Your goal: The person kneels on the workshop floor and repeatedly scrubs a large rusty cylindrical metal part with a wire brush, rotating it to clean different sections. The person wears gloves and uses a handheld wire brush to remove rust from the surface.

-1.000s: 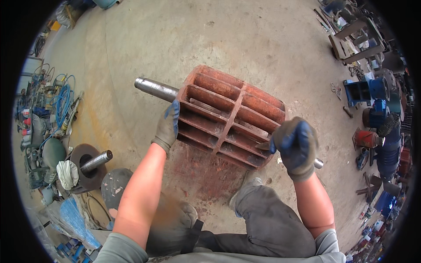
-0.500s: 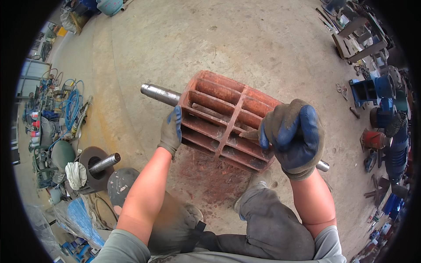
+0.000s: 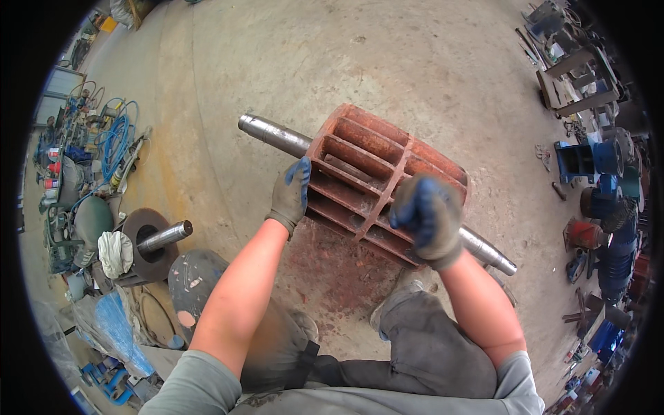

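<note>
A rust-red ribbed drum (image 3: 395, 177), with long open slots and a band around its middle, lies across the floor between my feet. Its bare steel shaft (image 3: 277, 135) sticks out at both ends. My left hand (image 3: 290, 190), in a grey glove with blue patches, grips the drum's left end rim, fingers over the edge. Over the right half of the drum is my gloved right hand (image 3: 430, 220), closed and partly smeared by motion. What it holds is hidden by the fingers.
Reddish flakes (image 3: 332, 277) lie on the concrete below the drum. At left stand a flanged roller with a steel shaft (image 3: 164, 236), a white rag (image 3: 115, 253) and blue hoses (image 3: 114, 142). Motors and blue machine parts (image 3: 579, 160) line the right side.
My right hand has moved left and down toward the drum's slots. A brownish tip that stuck out from it earlier no longer shows. My left hand keeps its grip on the rim.
</note>
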`<act>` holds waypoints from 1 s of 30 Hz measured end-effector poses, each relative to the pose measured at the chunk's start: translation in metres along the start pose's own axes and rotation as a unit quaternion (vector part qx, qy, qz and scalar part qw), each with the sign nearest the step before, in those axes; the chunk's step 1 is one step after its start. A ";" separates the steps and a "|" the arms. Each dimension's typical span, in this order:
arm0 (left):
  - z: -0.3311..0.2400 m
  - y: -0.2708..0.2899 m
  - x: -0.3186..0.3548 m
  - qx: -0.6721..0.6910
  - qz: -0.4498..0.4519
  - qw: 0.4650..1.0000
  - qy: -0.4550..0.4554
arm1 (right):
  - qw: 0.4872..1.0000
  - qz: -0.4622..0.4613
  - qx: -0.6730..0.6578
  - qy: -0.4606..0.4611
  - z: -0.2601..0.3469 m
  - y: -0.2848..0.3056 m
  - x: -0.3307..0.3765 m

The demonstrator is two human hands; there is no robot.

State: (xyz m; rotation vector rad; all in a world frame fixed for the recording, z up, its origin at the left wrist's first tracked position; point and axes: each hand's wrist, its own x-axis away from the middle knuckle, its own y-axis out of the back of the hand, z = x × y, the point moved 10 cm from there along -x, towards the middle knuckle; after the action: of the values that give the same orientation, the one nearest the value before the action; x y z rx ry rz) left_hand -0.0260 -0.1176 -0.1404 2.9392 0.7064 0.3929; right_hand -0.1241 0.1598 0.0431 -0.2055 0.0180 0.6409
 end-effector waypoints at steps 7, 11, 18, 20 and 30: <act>0.014 0.002 -0.004 0.031 -0.030 0.999 0.019 | 0.986 -0.081 -0.147 0.004 0.002 0.005 -0.017; 0.006 -0.003 -0.001 0.027 -0.003 1.000 -0.008 | 0.993 -0.020 0.008 -0.115 -0.015 -0.009 -0.022; 0.010 0.004 0.003 0.059 -0.046 0.997 -0.021 | 0.989 -0.058 -0.137 -0.023 0.001 -0.004 -0.022; 0.014 0.002 0.004 0.048 -0.033 0.998 -0.006 | 0.994 -0.046 -0.048 -0.081 -0.009 -0.005 -0.020; 0.007 0.003 0.007 -0.027 -0.016 0.999 -0.026 | 0.995 -0.045 -0.062 -0.062 -0.006 -0.004 -0.024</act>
State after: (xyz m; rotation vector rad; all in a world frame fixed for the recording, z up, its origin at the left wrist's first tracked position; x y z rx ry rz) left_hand -0.0168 -0.1172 -0.1453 2.8725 0.7241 0.3248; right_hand -0.1403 0.1410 0.0396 -0.2846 -0.1511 0.5635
